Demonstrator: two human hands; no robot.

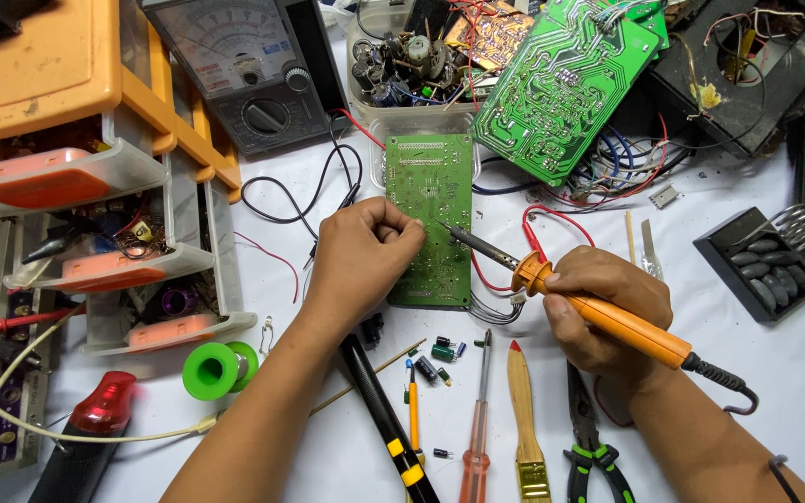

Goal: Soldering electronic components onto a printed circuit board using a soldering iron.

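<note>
A green circuit board lies flat in the middle of the white table. My left hand rests on its left edge with the fingers curled shut; I cannot tell whether something thin is pinched in them. My right hand grips an orange-handled soldering iron. Its metal tip points left and touches the board just beside my left fingers.
An analog multimeter and orange drawer cabinet stand at the back left. A second green board leans on a parts tub. A green solder spool, screwdrivers, a brush, pliers and loose capacitors lie in front.
</note>
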